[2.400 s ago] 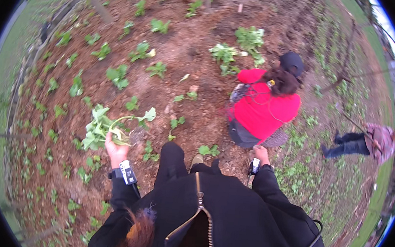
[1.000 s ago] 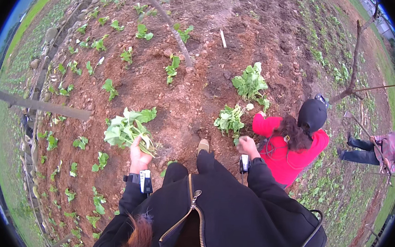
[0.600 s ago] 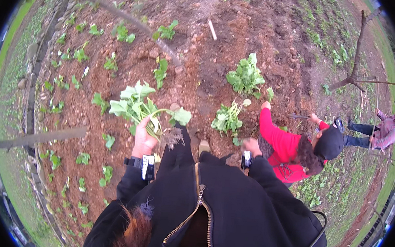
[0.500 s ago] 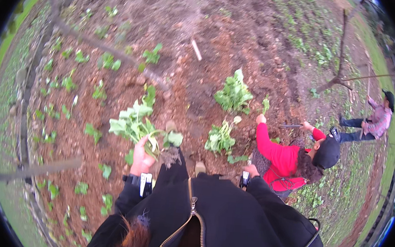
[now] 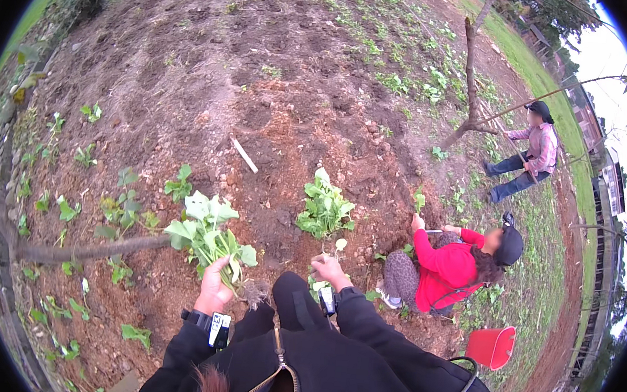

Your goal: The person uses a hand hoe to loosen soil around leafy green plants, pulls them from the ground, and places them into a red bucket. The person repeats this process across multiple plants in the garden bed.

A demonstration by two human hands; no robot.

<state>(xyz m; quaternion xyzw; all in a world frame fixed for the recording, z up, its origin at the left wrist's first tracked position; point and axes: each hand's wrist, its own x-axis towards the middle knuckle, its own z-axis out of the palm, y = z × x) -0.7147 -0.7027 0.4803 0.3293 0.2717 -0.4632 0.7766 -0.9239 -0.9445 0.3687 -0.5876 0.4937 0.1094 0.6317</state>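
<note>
My left hand (image 5: 213, 288) is closed around the stems of a bunch of leafy green seedlings (image 5: 206, 235), with pale soil-caked roots hanging beside my knee. My right hand (image 5: 333, 270) reaches down to another seedling bunch (image 5: 316, 290) on the soil in front of me and mostly covers it. Its fingers are curled together, and what they hold is hidden. A small pale leaf (image 5: 340, 244) pokes up just beyond those fingers. Farther out, a third leafy bunch (image 5: 325, 208) lies on the brown soil.
A co-worker in red (image 5: 446, 269) crouches at right, holding a seedling (image 5: 419, 201) and a tool. Another person (image 5: 534, 151) stands farther right. A red bucket (image 5: 491, 347) sits nearby. Bare branches (image 5: 471, 98) cross at both sides. A pale stick (image 5: 244, 154) lies ahead; small plants dot the left.
My right hand has moved forward and left from beside my body to the nearer bunch on the ground. The view has tilted up, bringing in the red bucket. The left hand keeps its seedlings.
</note>
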